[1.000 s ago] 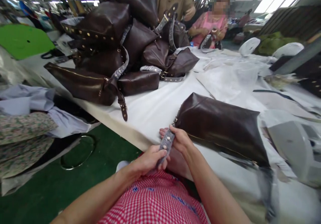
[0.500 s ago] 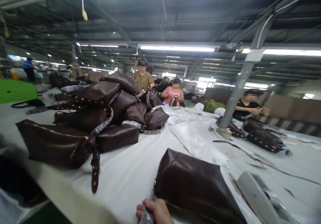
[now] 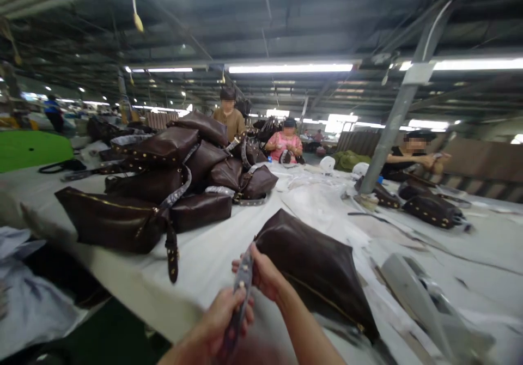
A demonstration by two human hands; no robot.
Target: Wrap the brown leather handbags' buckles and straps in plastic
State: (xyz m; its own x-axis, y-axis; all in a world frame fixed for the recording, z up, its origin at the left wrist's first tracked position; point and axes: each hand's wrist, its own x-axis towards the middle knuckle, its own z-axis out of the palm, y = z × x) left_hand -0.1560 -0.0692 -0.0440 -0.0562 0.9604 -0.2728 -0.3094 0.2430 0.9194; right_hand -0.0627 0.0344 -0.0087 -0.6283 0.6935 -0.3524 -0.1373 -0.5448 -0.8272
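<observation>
A studded strap (image 3: 243, 278) in a greyish wrapping runs between my hands at the lower middle of the view. My left hand (image 3: 223, 313) is closed around its nearer part. Farther up, my right hand (image 3: 263, 272) grips the strap near the bag's left corner. Just right of it, a dark brown leather bag (image 3: 314, 256) lies on its side, its gold zipper along the near edge. The strap's lower end is blurred near the bottom of the picture.
A heap of brown bags (image 3: 196, 163) covers the table's left side, one strap hanging forward. On the right are a grey device (image 3: 425, 305) and a metal post (image 3: 402, 109). Co-workers sit or stand beyond, one in pink (image 3: 284, 144). The white table's edge (image 3: 134, 299) is at lower left.
My left hand has come into view and taken hold of the strap. The right hand has moved up along it, and the view has tilted down a little.
</observation>
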